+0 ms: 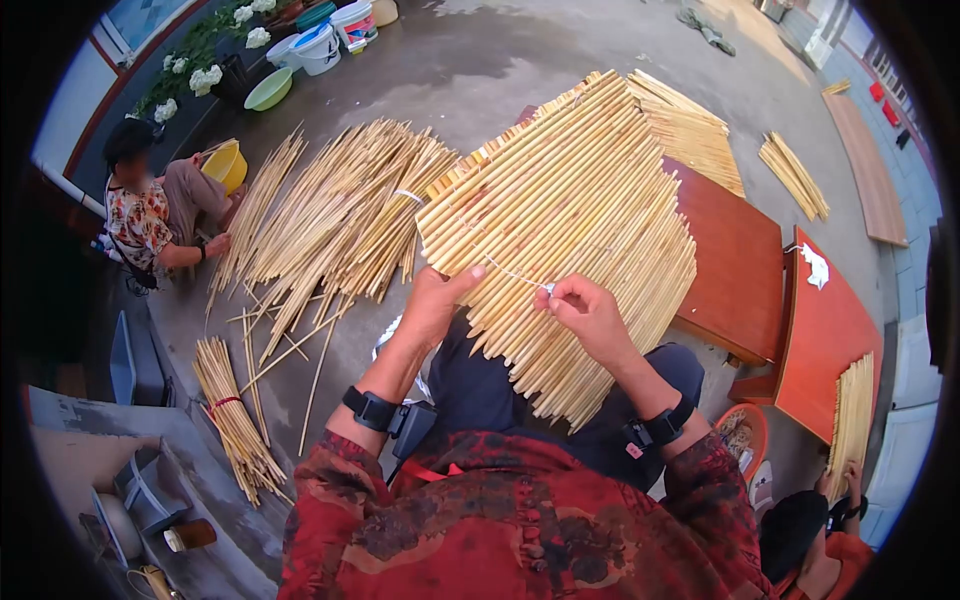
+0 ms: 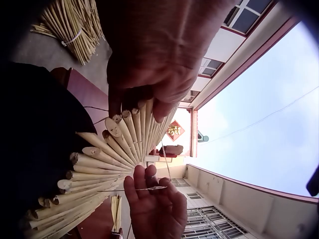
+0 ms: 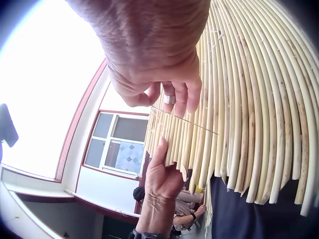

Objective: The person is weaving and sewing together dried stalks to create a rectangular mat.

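Observation:
A broad mat of peeled stalks [image 1: 560,230], laid side by side and strung together, slopes over the person's lap. The left hand [image 1: 440,305] grips its near left edge, thumb on the top face and fingers underneath; the left wrist view shows that hand [image 2: 154,74] around the cut stalk ends. Thumb and fingertips of the right hand [image 1: 595,320] pinch a thin needle [image 3: 187,120] above the mat. A white thread [image 1: 515,272] runs from the stalks to the pinching fingers. A ring is on one right finger.
Loose stalks [image 1: 330,200] lie heaped at the left, beside a tied bundle [image 1: 235,420]. Red-brown tables [image 1: 725,260] stand to the right. One person [image 1: 150,210] sits by the heap; another [image 1: 810,540] handles stalks at lower right. Buckets [image 1: 318,48] stand at the back.

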Action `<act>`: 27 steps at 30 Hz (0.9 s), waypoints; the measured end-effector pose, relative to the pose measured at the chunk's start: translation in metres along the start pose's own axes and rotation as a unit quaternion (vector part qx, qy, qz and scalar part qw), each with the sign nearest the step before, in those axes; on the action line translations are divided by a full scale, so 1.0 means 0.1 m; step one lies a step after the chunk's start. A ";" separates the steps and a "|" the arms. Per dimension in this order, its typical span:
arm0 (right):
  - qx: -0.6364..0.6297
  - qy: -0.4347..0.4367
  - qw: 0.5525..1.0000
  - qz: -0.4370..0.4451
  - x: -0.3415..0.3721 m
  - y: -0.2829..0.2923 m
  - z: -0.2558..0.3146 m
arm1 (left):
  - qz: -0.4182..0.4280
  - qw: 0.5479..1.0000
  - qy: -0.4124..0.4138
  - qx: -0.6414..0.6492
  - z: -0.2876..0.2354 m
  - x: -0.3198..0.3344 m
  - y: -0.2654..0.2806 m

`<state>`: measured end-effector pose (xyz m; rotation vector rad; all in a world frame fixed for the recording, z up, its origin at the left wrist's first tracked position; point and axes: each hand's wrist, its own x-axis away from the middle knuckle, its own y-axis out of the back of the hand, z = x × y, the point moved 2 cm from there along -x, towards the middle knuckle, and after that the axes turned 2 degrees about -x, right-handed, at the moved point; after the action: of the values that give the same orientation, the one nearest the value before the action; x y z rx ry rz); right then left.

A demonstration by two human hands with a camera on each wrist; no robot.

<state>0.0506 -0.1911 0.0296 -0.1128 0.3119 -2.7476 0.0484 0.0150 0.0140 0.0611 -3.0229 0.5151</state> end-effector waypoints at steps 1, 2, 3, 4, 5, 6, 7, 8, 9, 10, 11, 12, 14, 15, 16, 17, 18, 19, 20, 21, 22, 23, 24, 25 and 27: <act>0.009 0.069 0.998 -0.004 -0.03 -0.01 0.08 | -0.015 1.000 -0.011 -0.005 0.00 -0.01 -0.01; 0.011 0.072 0.997 -0.002 -0.07 -0.04 0.14 | -0.015 1.000 -0.014 -0.004 -0.01 -0.01 -0.03; -0.008 0.089 0.996 0.018 -0.12 -0.10 0.20 | -0.022 1.000 -0.017 -0.005 -0.02 0.00 -0.05; -0.026 0.105 0.993 0.038 -0.17 -0.17 0.24 | -0.029 0.999 -0.020 -0.007 -0.03 0.01 -0.06; -0.041 0.099 0.993 0.053 -0.21 -0.25 0.26 | -0.030 0.999 -0.029 -0.016 -0.04 0.02 -0.07; -0.040 0.101 0.993 0.056 -0.25 -0.32 0.29 | -0.031 0.999 -0.032 -0.016 -0.04 0.03 -0.09; -0.038 0.121 0.988 0.084 -0.31 -0.38 0.33 | -0.043 0.998 -0.040 -0.008 -0.03 0.03 -0.10; -0.037 0.141 0.983 0.110 -0.35 -0.45 0.36 | -0.053 0.997 -0.047 -0.001 -0.02 0.03 -0.09; -0.086 0.080 0.986 0.117 -0.37 -0.49 0.35 | -0.049 0.997 -0.041 -0.032 -0.01 0.02 -0.08; -0.087 0.082 0.986 0.118 -0.35 -0.53 0.37 | -0.049 0.997 -0.043 -0.034 -0.01 0.02 -0.08; -0.047 0.063 0.991 0.105 -0.31 -0.56 0.37 | -0.059 0.997 -0.053 -0.021 0.00 0.02 -0.08; -0.006 0.042 0.995 0.091 -0.25 -0.58 0.37 | -0.068 0.996 -0.062 -0.007 0.00 0.02 -0.08; -0.008 0.021 0.997 0.074 -0.03 -0.57 0.50 | -0.070 0.995 -0.065 0.003 0.04 0.00 -0.08; 0.005 0.001 0.998 0.069 0.11 -0.52 0.62 | -0.066 0.997 -0.047 0.006 0.05 0.00 -0.08; -0.032 0.028 0.998 0.055 0.27 -0.39 0.76 | -0.063 0.998 -0.030 0.007 0.05 0.00 -0.05; -0.068 0.054 0.995 0.044 0.42 -0.21 0.93 | -0.063 0.997 -0.036 0.017 0.09 0.00 -0.03; -0.082 0.093 0.992 0.013 0.57 -0.03 1.12 | -0.065 0.997 -0.035 0.019 0.09 0.00 -0.03; -0.055 0.126 0.990 -0.014 0.75 0.15 1.30 | -0.067 0.997 -0.037 0.016 0.09 0.00 -0.04; -0.040 0.167 0.984 -0.056 0.95 0.26 1.46 | -0.068 0.997 -0.040 0.014 0.09 -0.01 -0.04; -0.042 0.195 0.976 -0.083 1.13 0.35 1.58 | -0.064 0.997 -0.032 0.008 0.07 0.00 -0.04; -0.032 0.209 0.974 -0.085 1.31 0.43 1.65 | -0.065 0.997 -0.029 0.009 0.07 0.01 -0.04; -0.023 0.225 0.970 -0.086 1.42 0.50 1.69 | -0.058 0.998 -0.032 0.014 0.07 0.01 -0.04; -0.023 0.223 0.971 -0.084 1.45 0.56 1.66 | -0.052 0.998 -0.035 0.019 0.06 0.00 -0.03; -0.045 0.226 0.969 -0.091 1.47 0.63 1.61 | -0.049 0.998 -0.034 0.012 0.06 0.01 -0.03; -0.122 0.190 0.966 -0.128 1.38 0.74 1.44 | -0.049 0.998 -0.032 0.029 0.07 0.01 -0.04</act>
<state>-0.0340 -0.3387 0.1571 0.3396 0.7906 -2.9620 0.0469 0.0087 0.0093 0.2307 -3.0470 0.6019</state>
